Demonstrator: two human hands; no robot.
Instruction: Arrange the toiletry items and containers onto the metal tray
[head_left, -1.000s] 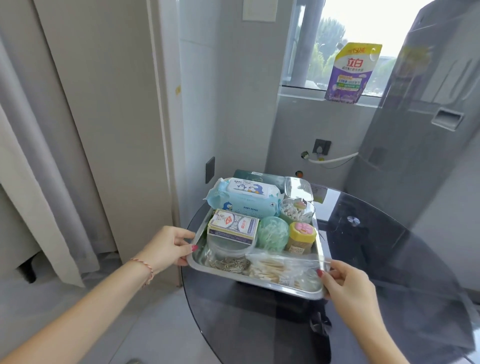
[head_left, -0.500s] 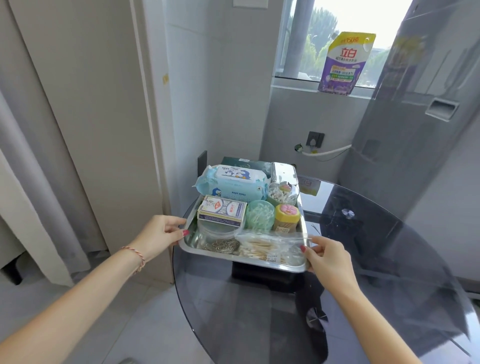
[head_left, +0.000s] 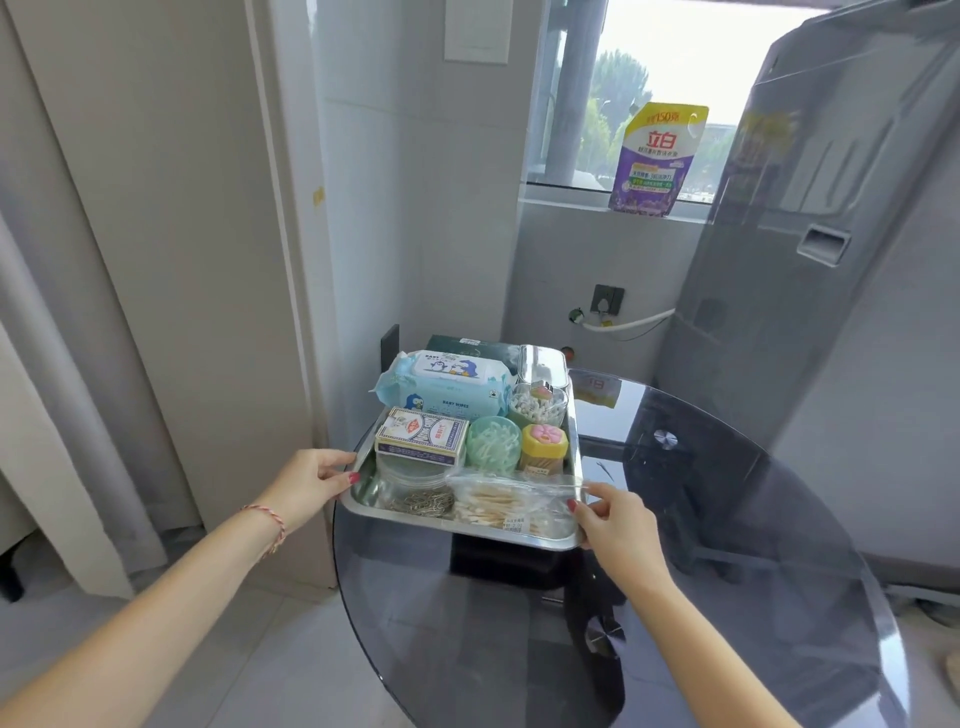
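The metal tray sits at the far left edge of the round glass table. My left hand grips its left rim and my right hand grips its near right corner. On the tray lie a blue baby wipes pack, a card box, a green round tub, a yellow-lidded jar, a cup of cotton swabs, a clear box, paper clips and a plastic bag of swabs.
A dark green box stands behind the tray against the tiled wall. A grey appliance rises at the right. A purple detergent pouch rests on the window sill. A curtain hangs at the left.
The tray has slid away from me toward the back of the table with both hands still on its rim. The view has shifted with it.
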